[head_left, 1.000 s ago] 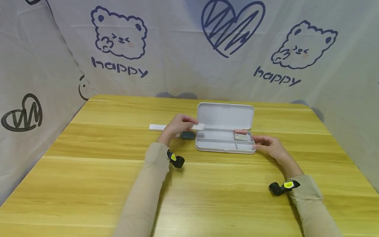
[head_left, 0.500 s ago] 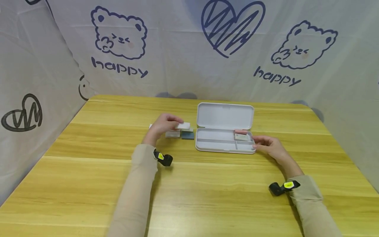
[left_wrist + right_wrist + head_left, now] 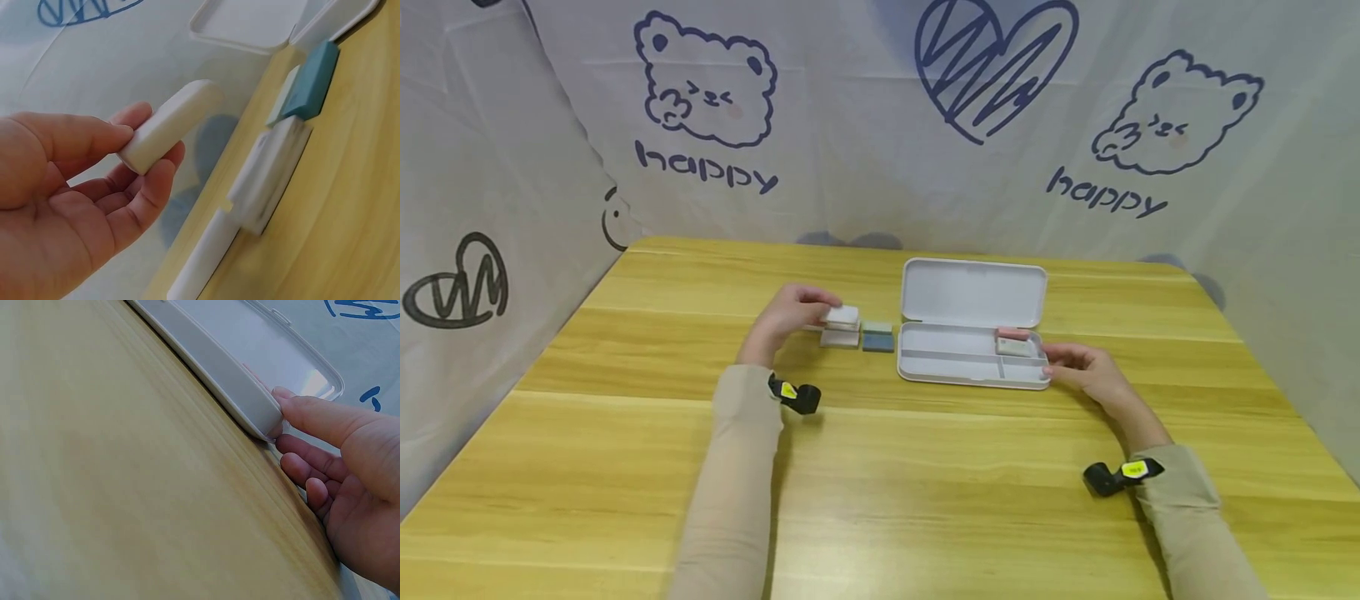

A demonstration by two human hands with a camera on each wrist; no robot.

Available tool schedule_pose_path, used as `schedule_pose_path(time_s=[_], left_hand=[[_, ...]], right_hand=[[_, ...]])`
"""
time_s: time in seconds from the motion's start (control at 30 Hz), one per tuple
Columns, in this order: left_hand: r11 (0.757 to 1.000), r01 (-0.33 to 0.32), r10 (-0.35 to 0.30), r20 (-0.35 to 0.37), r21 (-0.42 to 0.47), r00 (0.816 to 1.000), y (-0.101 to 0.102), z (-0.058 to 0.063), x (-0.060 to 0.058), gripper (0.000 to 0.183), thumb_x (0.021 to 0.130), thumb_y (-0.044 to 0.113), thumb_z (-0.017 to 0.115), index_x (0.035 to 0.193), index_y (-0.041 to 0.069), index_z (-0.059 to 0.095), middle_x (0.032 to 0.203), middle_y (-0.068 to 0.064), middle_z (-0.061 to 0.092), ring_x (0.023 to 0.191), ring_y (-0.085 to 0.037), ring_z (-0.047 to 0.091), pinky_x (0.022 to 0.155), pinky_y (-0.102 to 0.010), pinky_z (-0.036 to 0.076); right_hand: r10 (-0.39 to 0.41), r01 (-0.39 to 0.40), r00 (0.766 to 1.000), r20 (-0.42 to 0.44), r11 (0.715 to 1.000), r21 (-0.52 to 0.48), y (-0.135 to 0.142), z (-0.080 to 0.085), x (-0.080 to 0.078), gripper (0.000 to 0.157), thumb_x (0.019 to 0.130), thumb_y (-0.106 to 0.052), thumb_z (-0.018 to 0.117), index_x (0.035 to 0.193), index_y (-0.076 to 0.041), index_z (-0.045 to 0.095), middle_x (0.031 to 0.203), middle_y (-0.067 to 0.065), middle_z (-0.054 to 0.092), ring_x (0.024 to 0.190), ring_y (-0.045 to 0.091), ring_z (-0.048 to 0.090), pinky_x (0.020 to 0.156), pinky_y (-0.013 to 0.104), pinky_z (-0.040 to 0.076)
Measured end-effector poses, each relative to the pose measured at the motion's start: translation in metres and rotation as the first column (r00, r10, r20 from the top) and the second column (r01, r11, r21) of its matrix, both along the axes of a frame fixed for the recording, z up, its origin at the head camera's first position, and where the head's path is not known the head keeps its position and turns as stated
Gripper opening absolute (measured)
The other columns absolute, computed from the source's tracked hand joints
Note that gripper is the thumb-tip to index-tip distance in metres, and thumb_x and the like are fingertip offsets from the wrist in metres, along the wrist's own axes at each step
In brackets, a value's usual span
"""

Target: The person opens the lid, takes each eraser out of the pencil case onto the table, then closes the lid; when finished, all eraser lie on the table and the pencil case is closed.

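Observation:
My left hand (image 3: 784,321) pinches a white block-shaped eraser (image 3: 172,125) between thumb and fingers, just above the table in the left wrist view. Below it lie white blocks (image 3: 275,178), a blue block (image 3: 878,342) and a pale green one (image 3: 877,327), all eraser-like. An open white pencil case (image 3: 951,372) stands right of them, lid tipped back. Inside its rear compartment, at the right end, sit a pink block (image 3: 1012,332) and a whitish eraser (image 3: 1013,347). My right hand (image 3: 1086,372) holds the case's right end, thumb on the rim and fingers curled beside it.
A long white strip (image 3: 203,262) lies at the left end of the row, mostly hidden by the left hand in the head view. A patterned white cloth (image 3: 850,125) hangs behind the table's (image 3: 925,483) back edge.
The left hand has moved left with the white eraser, away from the pencil case and over the row of blocks. The right hand stays at the case's end.

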State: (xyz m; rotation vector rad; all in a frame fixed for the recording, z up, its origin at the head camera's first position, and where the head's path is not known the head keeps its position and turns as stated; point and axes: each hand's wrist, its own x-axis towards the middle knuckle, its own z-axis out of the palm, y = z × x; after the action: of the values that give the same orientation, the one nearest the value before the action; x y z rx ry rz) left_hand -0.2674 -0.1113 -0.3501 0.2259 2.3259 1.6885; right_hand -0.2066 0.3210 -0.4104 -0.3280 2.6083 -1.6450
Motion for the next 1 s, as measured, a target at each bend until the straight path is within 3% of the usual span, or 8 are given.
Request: schedule_pose_path(time_s=[0.33, 0.67, 1.0], left_hand=[[1.0, -0.021, 0.021, 0.017, -0.014, 1.0, -0.021, -0.005, 0.001, 0.026, 0.09, -0.003, 0.044, 0.112, -0.014, 0.052, 0.117, -0.024, 0.05, 0.101, -0.028, 0.049, 0.087, -0.038, 0.042], [0.998, -0.063, 0.063, 0.005, 0.0, 0.998, -0.044, -0.007, 0.006, 0.029, 0.09, -0.001, 0.048, 0.115, -0.015, 0.05, 0.111, -0.026, 0.052, 0.077, -0.011, 0.054, 0.083, -0.037, 0.044], [0.996, -0.085, 0.086, 0.083, -0.006, 0.993, -0.053, -0.012, 0.008, 0.03, 0.088, 0.0, 0.052, 0.114, -0.016, 0.05, 0.115, -0.028, 0.05, 0.077, -0.009, 0.054, 0.075, -0.025, 0.047]], right_hand=[[-0.001, 0.001, 1.0, -0.004, 1.0, 0.004, 0.001, 0.001, 0.001, 0.042, 0.082, -0.007, 0.064, 0.115, 0.014, 0.05, 0.088, -0.007, 0.06, 0.076, 0.005, 0.051, 0.064, 0.016, 0.042], [-0.007, 0.007, 1.0, 0.012, 1.0, 0.011, 0.001, 0.0, 0.0, 0.042, 0.082, -0.008, 0.064, 0.116, 0.013, 0.051, 0.089, -0.006, 0.061, 0.076, 0.004, 0.052, 0.064, 0.017, 0.042], [-0.011, 0.01, 1.0, 0.019, 1.0, 0.013, 0.0, 0.002, 0.0, 0.043, 0.082, -0.012, 0.066, 0.114, 0.012, 0.052, 0.087, -0.004, 0.061, 0.075, 0.005, 0.051, 0.064, 0.017, 0.042]])
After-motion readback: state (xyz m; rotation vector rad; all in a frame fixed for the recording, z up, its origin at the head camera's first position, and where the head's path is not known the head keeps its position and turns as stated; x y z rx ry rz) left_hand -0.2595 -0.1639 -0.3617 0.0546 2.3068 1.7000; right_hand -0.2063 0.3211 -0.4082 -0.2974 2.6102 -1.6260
